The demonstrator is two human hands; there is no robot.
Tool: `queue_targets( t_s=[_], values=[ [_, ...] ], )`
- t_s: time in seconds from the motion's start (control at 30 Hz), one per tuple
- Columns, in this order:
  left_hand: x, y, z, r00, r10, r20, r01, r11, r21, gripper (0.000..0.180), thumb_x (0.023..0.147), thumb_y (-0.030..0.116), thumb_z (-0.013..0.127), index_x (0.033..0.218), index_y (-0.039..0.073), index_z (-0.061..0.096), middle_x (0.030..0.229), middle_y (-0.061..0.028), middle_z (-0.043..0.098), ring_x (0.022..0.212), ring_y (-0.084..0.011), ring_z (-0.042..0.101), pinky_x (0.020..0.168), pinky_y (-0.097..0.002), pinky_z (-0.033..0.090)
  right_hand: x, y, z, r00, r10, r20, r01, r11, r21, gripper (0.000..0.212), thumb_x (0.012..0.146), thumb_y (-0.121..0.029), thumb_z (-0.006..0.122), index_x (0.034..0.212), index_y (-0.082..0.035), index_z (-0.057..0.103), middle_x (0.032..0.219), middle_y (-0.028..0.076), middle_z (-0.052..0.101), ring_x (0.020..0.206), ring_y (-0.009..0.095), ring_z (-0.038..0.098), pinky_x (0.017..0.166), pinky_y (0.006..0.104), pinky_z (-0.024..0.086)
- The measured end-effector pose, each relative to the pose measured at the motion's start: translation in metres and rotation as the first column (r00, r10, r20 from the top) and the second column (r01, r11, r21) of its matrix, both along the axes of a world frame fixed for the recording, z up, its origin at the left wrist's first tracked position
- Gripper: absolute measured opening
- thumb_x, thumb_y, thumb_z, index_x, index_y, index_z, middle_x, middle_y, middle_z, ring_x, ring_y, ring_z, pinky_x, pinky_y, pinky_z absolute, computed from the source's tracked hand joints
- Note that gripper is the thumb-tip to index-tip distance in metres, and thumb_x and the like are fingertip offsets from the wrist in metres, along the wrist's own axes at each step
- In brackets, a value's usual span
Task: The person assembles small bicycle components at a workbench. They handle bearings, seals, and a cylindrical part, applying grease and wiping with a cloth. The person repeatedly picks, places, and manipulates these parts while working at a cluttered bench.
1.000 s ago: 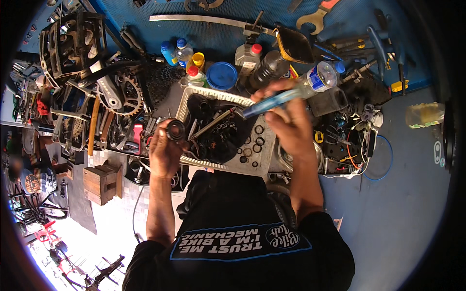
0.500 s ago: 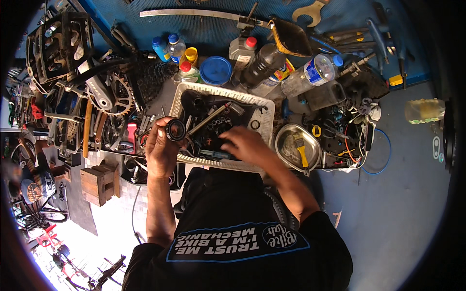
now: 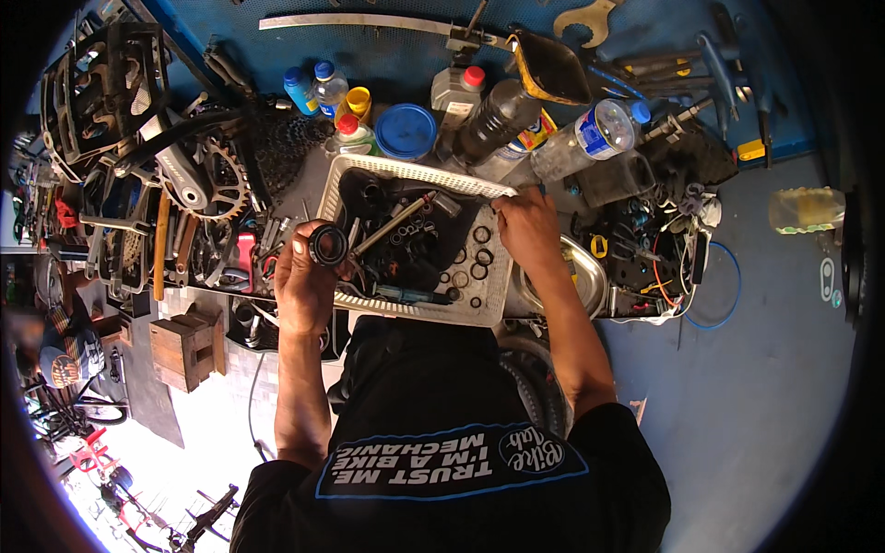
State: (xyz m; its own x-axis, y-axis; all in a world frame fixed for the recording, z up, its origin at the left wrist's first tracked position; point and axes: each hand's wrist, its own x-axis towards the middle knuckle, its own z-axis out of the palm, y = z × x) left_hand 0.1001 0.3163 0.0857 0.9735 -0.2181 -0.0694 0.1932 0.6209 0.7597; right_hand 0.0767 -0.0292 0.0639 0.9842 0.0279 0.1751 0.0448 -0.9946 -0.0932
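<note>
My left hand (image 3: 302, 288) holds up a black ring-shaped part (image 3: 327, 244) between thumb and fingers, over the left side of a white plastic basket (image 3: 417, 316). My right hand (image 3: 533, 230) is closed at the basket's far right corner, its fingers on the rim. Inside the basket lie a long metal rod (image 3: 395, 224), a dark sheet-like piece (image 3: 461, 207) and many small dark parts. Several loose rings (image 3: 479, 271) show on the basket's bare right side.
Bottles and a blue-lidded tub (image 3: 406, 131) stand behind the basket. Cranks and a chainring (image 3: 219, 184) crowd the left. To the right are a metal tray (image 3: 590, 276) and a pile of cables (image 3: 645, 258). A wooden box (image 3: 184, 350) stands lower left.
My right hand has moved from over the parts to the basket's far right corner, uncovering the rings. My left hand still holds the ring-shaped part, now turned slightly.
</note>
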Motion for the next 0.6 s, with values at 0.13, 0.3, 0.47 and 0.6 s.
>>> queue_targets(
  t_s=[0.13,0.3,0.47,0.6],
  values=[
    [-0.001,-0.004,-0.001,1.000,0.017,-0.012,-0.016,0.999,0.042,0.045,0.109,0.041,0.054,0.127,0.000,0.059,0.094,-0.0061,0.064,0.077,-0.0165,0.060,0.072,-0.0337,0.050,0.002,0.012,-0.011,0.990,0.121,-0.076,-0.128,0.988,-0.089,0.016,0.081,-0.007,0.068,0.094,-0.008,0.078,0.090,0.010,0.078,0.103,0.028,0.063,0.093,0.0453,0.045],
    [-0.001,-0.005,0.006,0.999,-0.012,0.040,0.009,0.997,0.075,0.044,0.110,0.042,0.054,0.126,0.001,0.059,0.094,-0.0056,0.064,0.076,-0.0159,0.060,0.071,-0.0327,0.050,-0.001,0.022,-0.019,0.967,0.155,-0.201,-0.162,0.987,-0.018,0.014,0.079,-0.008,0.069,0.089,-0.010,0.080,0.084,0.008,0.075,0.101,0.028,0.063,0.093,0.0441,0.044],
    [-0.002,-0.005,0.001,0.998,-0.029,0.051,0.023,0.995,0.099,0.042,0.110,0.041,0.054,0.126,0.002,0.059,0.094,-0.0052,0.064,0.076,-0.0150,0.059,0.070,-0.0320,0.050,-0.011,0.030,-0.023,0.923,0.247,-0.294,-0.257,0.966,0.006,0.004,0.079,-0.013,0.075,0.079,-0.013,0.079,0.082,0.003,0.075,0.100,0.024,0.060,0.090,0.0405,0.043],
    [-0.004,-0.005,-0.001,0.998,-0.038,0.041,0.034,0.995,0.094,0.040,0.110,0.039,0.054,0.126,0.003,0.059,0.094,-0.0049,0.064,0.076,-0.0144,0.059,0.070,-0.0317,0.049,-0.020,0.033,-0.028,0.924,0.243,-0.296,-0.253,0.967,0.002,0.006,0.083,-0.017,0.077,0.079,-0.014,0.080,0.084,0.002,0.075,0.100,0.023,0.060,0.091,0.0398,0.042]
  ],
)
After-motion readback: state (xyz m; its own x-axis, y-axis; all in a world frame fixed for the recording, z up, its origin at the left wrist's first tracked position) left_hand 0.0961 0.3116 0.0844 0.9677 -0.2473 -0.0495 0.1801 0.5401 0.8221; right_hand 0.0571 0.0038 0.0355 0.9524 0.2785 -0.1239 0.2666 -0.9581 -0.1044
